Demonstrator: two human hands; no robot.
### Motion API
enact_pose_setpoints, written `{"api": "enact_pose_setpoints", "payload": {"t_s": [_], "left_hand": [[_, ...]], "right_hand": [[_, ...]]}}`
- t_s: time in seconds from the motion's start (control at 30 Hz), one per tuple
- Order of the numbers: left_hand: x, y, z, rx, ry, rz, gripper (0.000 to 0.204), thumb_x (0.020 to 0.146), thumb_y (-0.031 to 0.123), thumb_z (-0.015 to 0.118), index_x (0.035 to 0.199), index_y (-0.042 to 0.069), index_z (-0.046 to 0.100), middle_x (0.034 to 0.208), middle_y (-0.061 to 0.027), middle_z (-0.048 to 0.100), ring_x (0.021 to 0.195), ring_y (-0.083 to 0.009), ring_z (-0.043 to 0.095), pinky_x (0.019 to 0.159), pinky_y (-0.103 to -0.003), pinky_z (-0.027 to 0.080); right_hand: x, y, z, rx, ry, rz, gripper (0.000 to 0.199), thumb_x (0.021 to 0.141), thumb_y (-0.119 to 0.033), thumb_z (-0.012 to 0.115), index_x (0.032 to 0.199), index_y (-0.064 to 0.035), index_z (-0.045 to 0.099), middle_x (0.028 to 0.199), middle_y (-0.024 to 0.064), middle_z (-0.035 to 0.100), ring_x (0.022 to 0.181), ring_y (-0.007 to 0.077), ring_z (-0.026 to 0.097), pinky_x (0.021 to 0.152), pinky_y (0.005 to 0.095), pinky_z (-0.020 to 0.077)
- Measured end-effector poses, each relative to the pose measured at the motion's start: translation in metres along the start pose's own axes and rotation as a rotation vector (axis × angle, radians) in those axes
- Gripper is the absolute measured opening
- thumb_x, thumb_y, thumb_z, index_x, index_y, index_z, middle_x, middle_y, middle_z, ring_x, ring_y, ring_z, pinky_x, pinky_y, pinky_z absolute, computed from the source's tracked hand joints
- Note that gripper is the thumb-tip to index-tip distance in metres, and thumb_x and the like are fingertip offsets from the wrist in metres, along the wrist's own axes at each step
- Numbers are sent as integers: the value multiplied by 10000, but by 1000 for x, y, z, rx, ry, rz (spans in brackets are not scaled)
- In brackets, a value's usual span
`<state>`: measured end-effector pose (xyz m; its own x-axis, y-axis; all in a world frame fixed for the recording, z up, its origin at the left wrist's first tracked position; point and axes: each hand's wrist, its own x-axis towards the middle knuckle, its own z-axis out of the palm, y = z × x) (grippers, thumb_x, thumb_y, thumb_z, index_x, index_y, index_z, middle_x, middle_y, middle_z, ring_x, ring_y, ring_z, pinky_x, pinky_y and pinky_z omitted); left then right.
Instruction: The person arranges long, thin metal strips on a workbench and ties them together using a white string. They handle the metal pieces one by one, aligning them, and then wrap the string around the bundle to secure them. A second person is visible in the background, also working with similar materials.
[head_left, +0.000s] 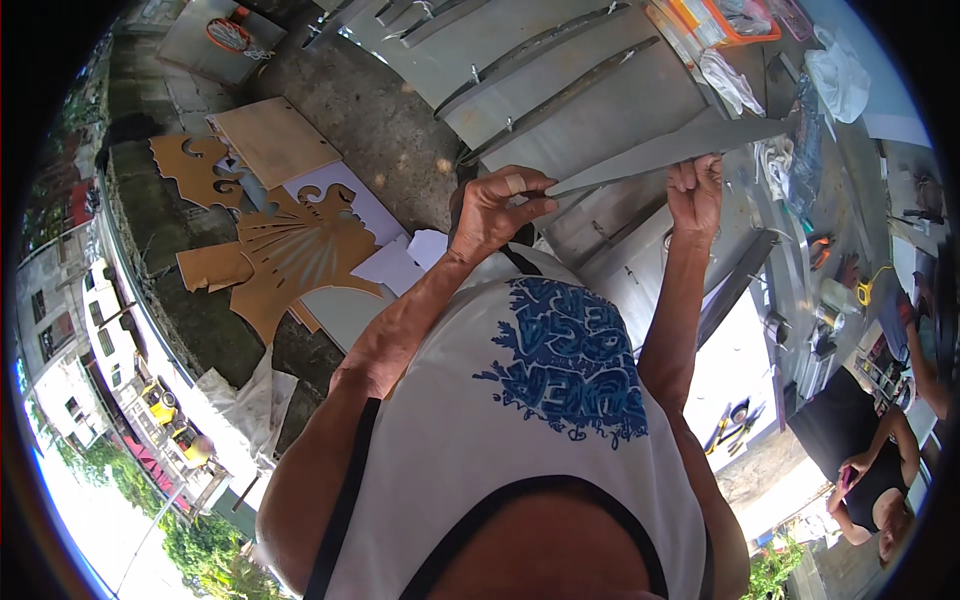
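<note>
A long grey, leaf-shaped sheet piece (650, 155) stretches across in front of my chest, its narrow tip toward the left and its wide part toward the right. My left hand (500, 212) pinches the narrow tip between thumb and fingers, with a tan bandage round one finger. My right hand (694, 195) is closed on the lower edge near the middle, its fingers curled and partly hiding the edge. Behind the piece lies a grey work surface (580, 70) with long, curved dark strips (590, 90) on it, some with small clips attached.
Left of me lie brown cut-out panels (310, 240) with scrolled and fan shapes, beside a plain brown board (275, 142). An orange bin (735, 25) and white plastic bags (838, 75) sit at the far right. A person (880, 465) holding a phone is at the lower right.
</note>
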<state>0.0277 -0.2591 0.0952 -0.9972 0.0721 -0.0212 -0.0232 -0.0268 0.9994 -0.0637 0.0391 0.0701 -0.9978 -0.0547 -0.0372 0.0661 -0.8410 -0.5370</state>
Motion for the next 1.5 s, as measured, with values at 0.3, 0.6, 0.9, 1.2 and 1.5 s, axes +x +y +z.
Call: {"api": "enact_pose_setpoints", "payload": {"t_s": [0.3, 0.6, 0.9, 1.2, 1.5], "left_hand": [[-8, -5, 2, -116, 21, -8, 266, 775, -100, 774, 1016, 9, 740, 1001, -91, 691, 916, -134, 660, 707, -250, 555], [-11, -17, 5, 46, -10, -48, 228, 764, -108, 761, 954, 9, 716, 1012, -45, 680, 877, -108, 632, 774, -243, 523], [3, -2, 15, 67, 1, 86, 274, 755, -120, 766, 979, 33, 728, 1029, -74, 685, 880, -122, 640, 753, -262, 530], [12, 4, 21, 58, -3, 116, 311, 723, -148, 768, 976, 27, 725, 1013, -76, 685, 888, -138, 625, 771, -277, 520], [47, 22, 30, -57, -51, 192, 314, 753, -136, 757, 1017, 34, 740, 1042, -83, 688, 931, -161, 643, 806, -290, 541]], "right_hand": [[-7, 7, 10, -51, 43, -52, 25, 960, -144, 642, 965, -156, 621, 773, -34, 617, 555, 86, 467, 545, 240, 369], [-14, -2, 27, -149, -11, -69, 95, 960, -139, 645, 1036, -183, 608, 878, -48, 658, 559, 71, 497, 556, 224, 375], [-14, -14, 35, -133, -37, -155, 63, 940, -140, 663, 985, -156, 622, 860, -47, 654, 577, 64, 513, 554, 227, 377], [-18, -25, 33, -87, -39, -214, 47, 935, -125, 666, 952, -142, 627, 810, -21, 637, 573, 83, 516, 559, 237, 380], [-17, -40, 3, -20, -116, -323, 85, 940, -85, 638, 898, -106, 567, 749, -11, 552, 587, 107, 480, 546, 265, 343]]}}
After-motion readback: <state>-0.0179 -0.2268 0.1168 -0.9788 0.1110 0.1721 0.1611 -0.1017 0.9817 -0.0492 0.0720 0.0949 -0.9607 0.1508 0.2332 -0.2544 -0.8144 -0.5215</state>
